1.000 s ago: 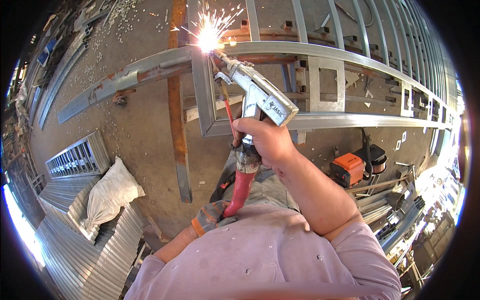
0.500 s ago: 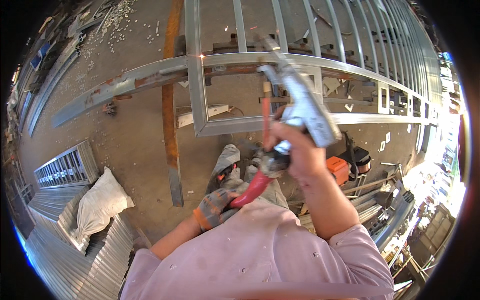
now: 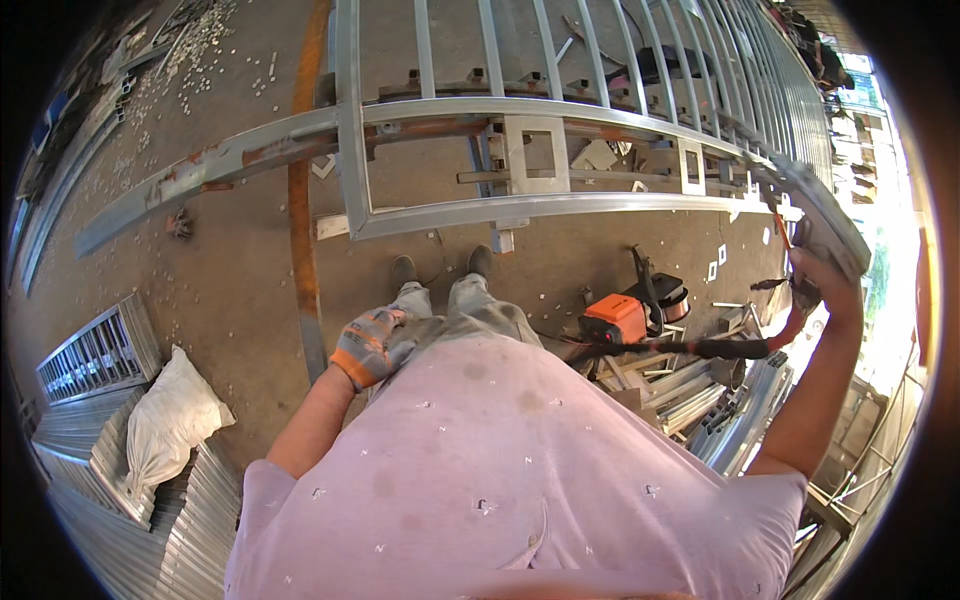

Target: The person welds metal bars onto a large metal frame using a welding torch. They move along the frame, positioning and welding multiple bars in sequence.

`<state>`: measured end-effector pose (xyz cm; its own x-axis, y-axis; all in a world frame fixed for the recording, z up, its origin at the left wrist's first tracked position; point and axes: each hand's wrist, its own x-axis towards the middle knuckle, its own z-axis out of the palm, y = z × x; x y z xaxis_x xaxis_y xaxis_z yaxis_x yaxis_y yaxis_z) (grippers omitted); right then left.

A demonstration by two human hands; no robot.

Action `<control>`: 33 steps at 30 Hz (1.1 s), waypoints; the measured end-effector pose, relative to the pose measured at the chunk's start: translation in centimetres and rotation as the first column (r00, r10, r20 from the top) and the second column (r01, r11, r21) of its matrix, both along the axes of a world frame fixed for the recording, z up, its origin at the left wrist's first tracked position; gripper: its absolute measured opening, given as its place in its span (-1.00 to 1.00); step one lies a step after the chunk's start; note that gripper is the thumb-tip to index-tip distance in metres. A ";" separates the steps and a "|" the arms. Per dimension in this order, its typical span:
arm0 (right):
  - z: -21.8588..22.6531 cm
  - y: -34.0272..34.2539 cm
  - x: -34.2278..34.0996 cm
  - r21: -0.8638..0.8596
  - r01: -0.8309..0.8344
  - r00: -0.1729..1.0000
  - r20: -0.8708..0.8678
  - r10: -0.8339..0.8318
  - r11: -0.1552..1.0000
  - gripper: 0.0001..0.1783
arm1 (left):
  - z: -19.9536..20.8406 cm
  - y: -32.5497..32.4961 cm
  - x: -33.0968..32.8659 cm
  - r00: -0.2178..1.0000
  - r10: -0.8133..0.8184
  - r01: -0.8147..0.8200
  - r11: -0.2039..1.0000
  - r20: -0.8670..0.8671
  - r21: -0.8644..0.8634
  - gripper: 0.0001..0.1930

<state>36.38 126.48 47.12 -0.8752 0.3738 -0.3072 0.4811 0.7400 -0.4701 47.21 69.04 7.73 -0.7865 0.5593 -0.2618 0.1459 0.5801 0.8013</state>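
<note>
Far out to the right, my bare right hand (image 3: 828,287) is wrapped round a silver welding gun (image 3: 825,215), at the right end of the metal frame. A thin orange-red tube runs along the gun, and a red and black hose (image 3: 725,347) trails from it leftward across my front. My left hand (image 3: 372,347), in a grey and orange work glove, is by my left thigh. Its fingers are curled, and whether they hold anything is hidden. Ahead lies the galvanized steel frame (image 3: 430,214) with many parallel bars; square cut-out plates (image 3: 515,160) sit along its near side.
An orange machine (image 3: 614,318) with a wire spool stands right of my feet. A rusty steel beam (image 3: 303,230) crosses under the frame's left end. Left are a white sack (image 3: 178,415) and stacked metal profiles (image 3: 205,520). Loose steel tubes (image 3: 745,400) lie at lower right.
My right hand has swung the welding gun from the frame's middle to far right. My left hand has let go of the red hose and moved left. The view has shifted; a spark at the frame's corner is gone.
</note>
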 end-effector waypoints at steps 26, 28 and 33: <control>-27.8 -1.8 -24.1 -0.635 -0.382 0.274 0.617 0.738 0.672 -0.38 | -2.4 17.0 -16.5 0.593 0.399 -0.584 0.811 -0.700 -0.032 -0.82; -29.0 -2.1 -24.3 -0.684 -0.370 0.264 0.571 0.777 0.629 -0.38 | -2.4 17.0 -16.7 0.588 0.376 -0.583 0.811 -0.716 -0.053 -0.80; -31.0 -2.6 -24.8 -0.727 -0.341 0.245 0.544 0.803 0.596 -0.40 | -2.2 17.1 -16.6 0.588 0.351 -0.578 0.813 -0.729 -0.075 -0.78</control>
